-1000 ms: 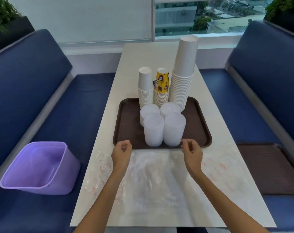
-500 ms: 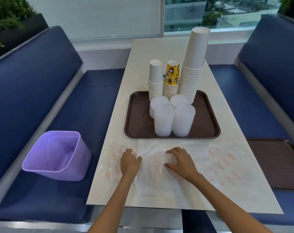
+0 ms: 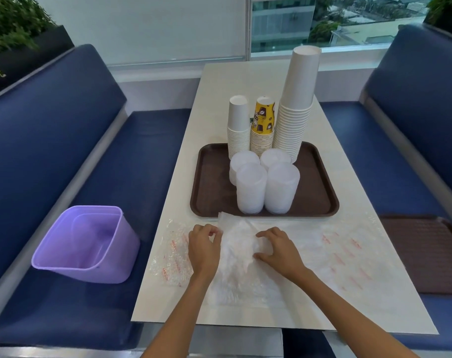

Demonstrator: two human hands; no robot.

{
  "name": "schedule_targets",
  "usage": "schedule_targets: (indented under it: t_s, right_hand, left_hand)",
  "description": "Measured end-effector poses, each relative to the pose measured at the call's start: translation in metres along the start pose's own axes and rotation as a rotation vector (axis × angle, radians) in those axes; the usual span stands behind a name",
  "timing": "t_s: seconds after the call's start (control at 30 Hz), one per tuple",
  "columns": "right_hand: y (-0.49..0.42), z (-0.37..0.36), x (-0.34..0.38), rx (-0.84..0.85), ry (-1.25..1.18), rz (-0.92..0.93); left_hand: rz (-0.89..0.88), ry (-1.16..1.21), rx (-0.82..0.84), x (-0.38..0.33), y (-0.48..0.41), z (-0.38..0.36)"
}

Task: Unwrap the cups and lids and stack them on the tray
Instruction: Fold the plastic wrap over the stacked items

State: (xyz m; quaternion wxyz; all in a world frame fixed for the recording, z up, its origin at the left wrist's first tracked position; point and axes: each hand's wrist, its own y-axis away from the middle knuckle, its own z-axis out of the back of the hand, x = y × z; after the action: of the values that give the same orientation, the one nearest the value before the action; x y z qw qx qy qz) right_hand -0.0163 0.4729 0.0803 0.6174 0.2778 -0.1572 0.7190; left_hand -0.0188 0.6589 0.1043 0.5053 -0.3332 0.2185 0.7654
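Observation:
A brown tray (image 3: 209,192) on the white table holds three stacks of paper cups: a short white stack (image 3: 238,127), a yellow printed stack (image 3: 263,125) and a tall white stack (image 3: 296,104). In front of them stand several stacks of translucent lids (image 3: 267,187). Clear plastic wrappers (image 3: 239,248) lie on the table before the tray. My left hand (image 3: 203,248) and my right hand (image 3: 277,250) both grip the wrappers with curled fingers, bunching them between the hands.
A purple plastic bin (image 3: 88,244) sits on the blue bench at my left. A second brown tray (image 3: 426,254) lies on the bench at my right. More flat wrappers with red print (image 3: 348,251) spread toward the table's right edge.
Both hands drew back from the tray's near edge onto the wrappers, then closed toward each other, gathering the plastic into a bunch. The view shifted right and lower.

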Motion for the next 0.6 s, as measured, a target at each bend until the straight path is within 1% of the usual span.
schedule_targets:
  t_s: [0.1,0.2,0.3,0.4,0.5,0.6]
  right_hand:
    - [-0.002,0.003,-0.001,-0.033,-0.043,-0.012]
    - [-0.004,0.006,-0.002,-0.043,-0.05,-0.022]
    - [-0.005,0.007,-0.003,-0.02,0.008,-0.017]
    - [-0.005,0.007,-0.003,-0.007,0.072,-0.009]
    - [-0.007,0.007,-0.005,-0.017,0.093,-0.011]
    - [-0.008,0.008,-0.006,-0.032,0.081,-0.009]
  left_hand:
    - [-0.077,0.029,0.004,0.001,0.004,0.001]
    - [-0.099,0.111,-0.025,0.002,0.011,0.004]
    - [-0.107,0.166,-0.042,0.006,0.014,0.006]
    - [-0.133,0.148,-0.038,0.009,0.013,0.008]
    - [-0.082,0.119,-0.013,0.011,0.012,0.009]
    - [-0.029,0.159,0.048,0.016,0.013,0.011]
